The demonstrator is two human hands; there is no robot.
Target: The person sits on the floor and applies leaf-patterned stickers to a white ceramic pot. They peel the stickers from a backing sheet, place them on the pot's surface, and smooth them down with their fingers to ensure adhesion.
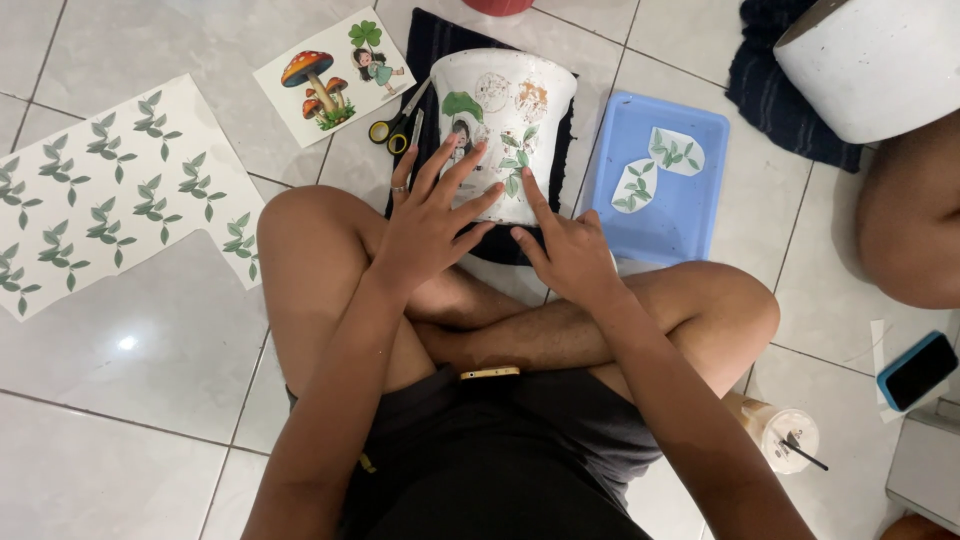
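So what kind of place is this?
Probably a home floor used for crafts: glossy white floor tiles, a white plastic pot with paper cut-outs, a leaf-print paper sheet and yellow-handled scissors.

The person wears dark, perhaps black, shorts; arms and legs are bare, and the left hand (pixel 432 222) carries a ring.

Blue plastic tray (pixel 690 225) on tiled floor (pixel 120 340), two leaf cutouts (pixel 655 168) inside. Yellow-handled scissors (pixel 398 126) beside mushroom-and-girl picture sheet (pixel 333 72). Large leaf-patterned sheet (pixel 95 195) at left. Second white pot (pixel 875 65) at top right on dark cloth (pixel 770 85). Blue-cased phone (pixel 917 370) at right edge; lidded iced drink cup (pixel 780 432) with straw nearby.
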